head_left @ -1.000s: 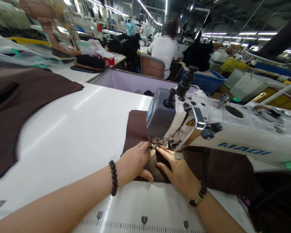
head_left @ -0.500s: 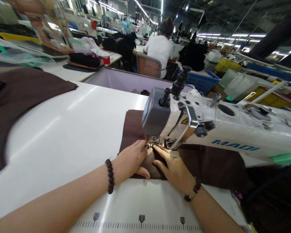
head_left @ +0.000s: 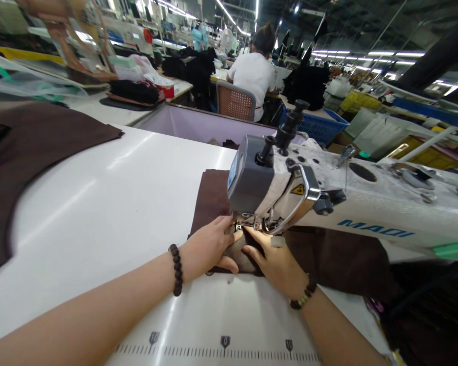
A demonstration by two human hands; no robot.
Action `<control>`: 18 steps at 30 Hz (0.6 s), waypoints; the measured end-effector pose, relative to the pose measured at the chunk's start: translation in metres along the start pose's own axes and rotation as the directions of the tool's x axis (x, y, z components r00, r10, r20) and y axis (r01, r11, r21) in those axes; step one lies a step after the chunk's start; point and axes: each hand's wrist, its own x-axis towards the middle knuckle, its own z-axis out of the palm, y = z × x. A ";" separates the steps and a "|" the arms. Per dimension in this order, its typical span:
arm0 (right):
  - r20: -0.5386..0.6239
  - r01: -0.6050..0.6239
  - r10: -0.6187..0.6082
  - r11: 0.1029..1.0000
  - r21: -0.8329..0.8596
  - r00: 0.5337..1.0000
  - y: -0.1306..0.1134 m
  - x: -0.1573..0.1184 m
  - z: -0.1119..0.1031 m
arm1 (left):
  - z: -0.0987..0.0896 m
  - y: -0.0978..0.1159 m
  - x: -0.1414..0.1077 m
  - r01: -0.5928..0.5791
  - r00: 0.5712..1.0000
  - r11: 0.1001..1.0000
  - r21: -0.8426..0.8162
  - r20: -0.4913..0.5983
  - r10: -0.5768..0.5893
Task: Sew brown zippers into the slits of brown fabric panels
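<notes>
Dark brown fabric (head_left: 210, 195) lies under the needle area of a sewing machine (head_left: 254, 175) marked MAQI. My left hand (head_left: 209, 247) rests on the cloth just left of the presser foot (head_left: 238, 226), fingers stretched forward and thumb apart. On the other side my right hand (head_left: 277, 262) presses the fabric with extended fingers, the fingertips close to the foot. A pale wrap circles one of its fingers. Between the hands a lighter brown patch of cloth (head_left: 241, 256) shows. The machine head hides the needle and part of the fabric.
More brown fabric (head_left: 53, 137) covers the left side of the white table (head_left: 137, 203), which has a printed ruler (head_left: 217, 352) along its front. Beyond it are a lilac-walled bin (head_left: 183, 122), a blue crate (head_left: 320, 126) and a seated person in white (head_left: 254, 76).
The fabric's near edge has moved slightly away from me, toward the machine, with both hands still flat on it. The whole view has shifted a little.
</notes>
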 end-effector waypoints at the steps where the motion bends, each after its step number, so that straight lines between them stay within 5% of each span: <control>1: -0.011 0.004 -0.004 1.000 -0.010 1.000 0.000 0.000 0.000 | 0.000 -0.001 0.000 -0.002 1.000 1.000 -0.001 -0.008 0.002; 11: 0.025 0.013 -0.012 0.998 -0.060 1.000 0.001 0.000 -0.001 | 0.002 -0.005 -0.003 -0.022 0.999 1.000 0.003 -0.026 0.022; 15: 0.126 -0.035 0.067 0.970 -0.241 0.990 0.000 -0.003 -0.025 | -0.006 -0.009 -0.003 -0.078 0.997 0.996 0.037 0.008 0.077; 18: 0.319 -0.034 0.112 0.970 -0.240 0.941 -0.011 -0.005 -0.057 | -0.023 -0.016 -0.004 -0.129 0.991 0.989 0.070 0.043 0.126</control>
